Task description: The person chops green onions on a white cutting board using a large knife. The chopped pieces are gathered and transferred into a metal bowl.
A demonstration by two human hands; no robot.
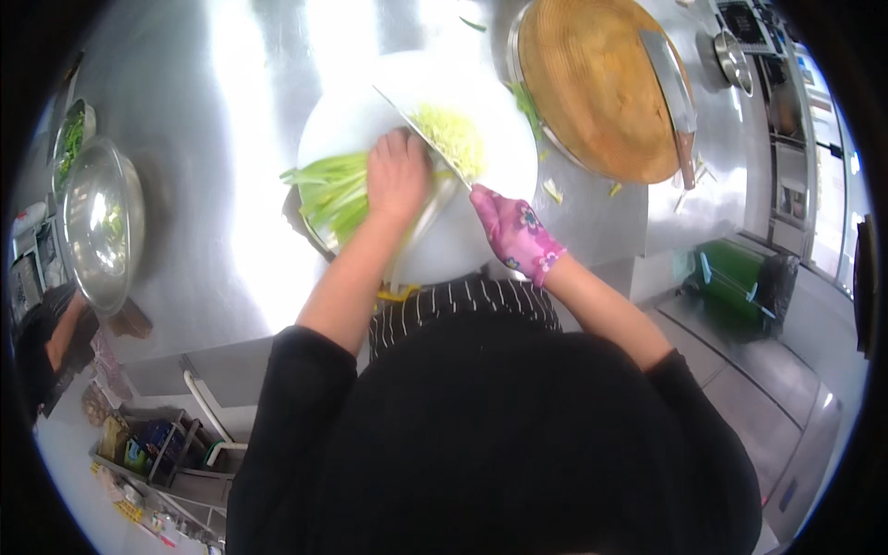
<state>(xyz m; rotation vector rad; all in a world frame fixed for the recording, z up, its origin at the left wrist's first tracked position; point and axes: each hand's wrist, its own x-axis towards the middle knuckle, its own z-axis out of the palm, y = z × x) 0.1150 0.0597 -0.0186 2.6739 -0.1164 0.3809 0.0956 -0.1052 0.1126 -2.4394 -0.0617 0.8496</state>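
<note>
A round white cutting board point(510, 132) lies in front of me on the steel worktop. My bare left hand point(399, 173) presses down on a bunch of long green stalks point(338, 191), perhaps leeks or garlic chives, whose leafy ends point left. In a pink flowered glove, my right hand point(515, 229) grips a kitchen knife point(424, 137), its handle hidden by the fingers. The blade slants across the board close to my left fingertips. Just right of the blade sits a heap of finely chopped pale green pieces point(454, 139).
A round wooden chopping block point(590, 90) bears a cleaver point(669, 83) at the right. Steel bowls point(104, 222) with greens stand far left, near another person's arm point(64, 326). Scraps point(553, 191) lie beside the board. A small steel bowl point(733, 62) is at upper right.
</note>
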